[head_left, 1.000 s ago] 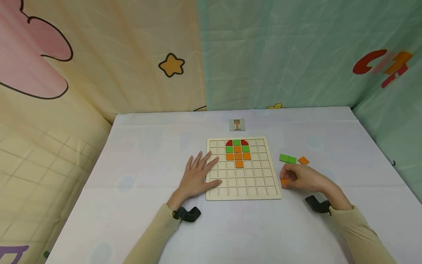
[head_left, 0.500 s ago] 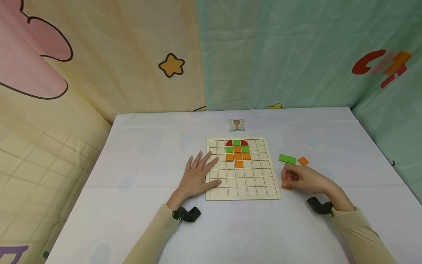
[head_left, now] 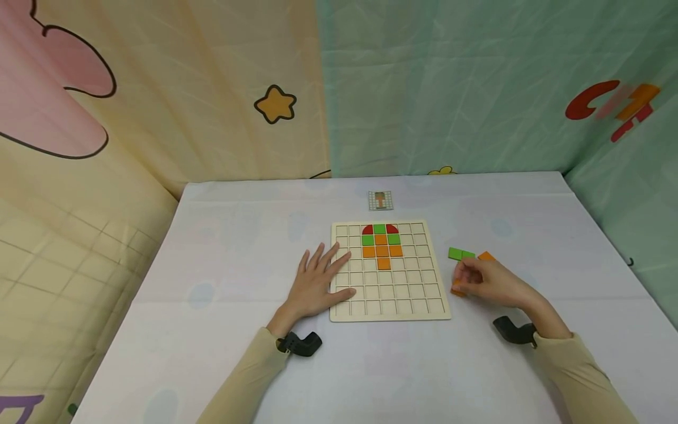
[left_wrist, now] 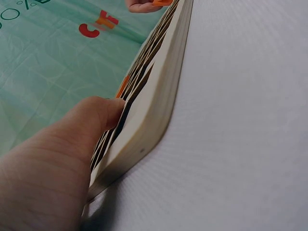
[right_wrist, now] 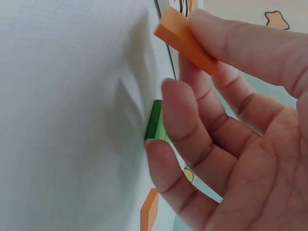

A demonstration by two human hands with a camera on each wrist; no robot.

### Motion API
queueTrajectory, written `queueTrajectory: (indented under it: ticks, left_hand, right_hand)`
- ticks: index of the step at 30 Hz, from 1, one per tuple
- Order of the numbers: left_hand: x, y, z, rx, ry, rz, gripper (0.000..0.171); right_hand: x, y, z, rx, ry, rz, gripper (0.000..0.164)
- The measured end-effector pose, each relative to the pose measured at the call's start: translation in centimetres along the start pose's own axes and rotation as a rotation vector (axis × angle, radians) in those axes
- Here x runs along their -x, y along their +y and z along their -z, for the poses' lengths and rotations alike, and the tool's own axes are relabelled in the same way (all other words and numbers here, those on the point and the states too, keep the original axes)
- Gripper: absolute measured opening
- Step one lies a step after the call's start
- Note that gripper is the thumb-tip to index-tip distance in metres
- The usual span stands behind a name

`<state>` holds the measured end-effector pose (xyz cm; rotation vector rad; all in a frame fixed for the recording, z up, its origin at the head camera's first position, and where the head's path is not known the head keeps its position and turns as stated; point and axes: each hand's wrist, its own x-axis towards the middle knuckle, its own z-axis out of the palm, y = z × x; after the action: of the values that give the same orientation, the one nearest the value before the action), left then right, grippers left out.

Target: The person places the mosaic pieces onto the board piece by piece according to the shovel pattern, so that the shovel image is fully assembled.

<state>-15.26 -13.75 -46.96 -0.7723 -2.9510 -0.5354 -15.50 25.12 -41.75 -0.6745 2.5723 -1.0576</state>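
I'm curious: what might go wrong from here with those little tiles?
The orange tile in the right hand is only pinched, so it might slip. The loose green tiles lie close to that hand and could get nudged. The board might shift if the left hand, resting on its edge, pushes.

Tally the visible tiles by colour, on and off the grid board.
Orange square tiles: 7 (5 on the grid board, 1 on the table, 1 pinched in the right hand)
Green square tiles: 5 (3 on the grid board, 2 on the table)
Red quarter-round tiles: 2 (both on the grid board)
Total: 14
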Motion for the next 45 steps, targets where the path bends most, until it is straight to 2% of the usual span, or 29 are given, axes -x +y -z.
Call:
queueTrajectory:
  ticks: [9, 22, 27, 35, 45]
  left_hand:
    - [0.1, 0.0, 0.0, -0.001, 0.015, -0.012, 0.076]
    - [0.0, 0.0, 0.0, -0.010, 0.000, -0.001, 0.077]
    - [0.0, 0.0, 0.0, -0.009, 0.006, -0.003, 0.077]
    - [0.1, 0.0, -0.1, -0.004, 0.021, -0.017, 0.077]
    - [0.1, 0.1, 0.0, -0.003, 0.007, -0.003, 0.076]
  right_hand:
    - [-0.8, -0.6, -0.4, 0.004, 0.125, 0.080, 0.014]
    - [-2.3, -2.0, -0.9, 0.003, 0.189, 0.042, 0.018]
    - [-2.9, -2.8, -1.2, -0.018, 0.178, 0.039, 0.020]
    - [-4.5, -3.9, -2.0, -0.056, 0.112, 0.078, 0.016]
    - [-6.5, -4.8, -3.3, -0.025, 0.066, 0.111, 0.022]
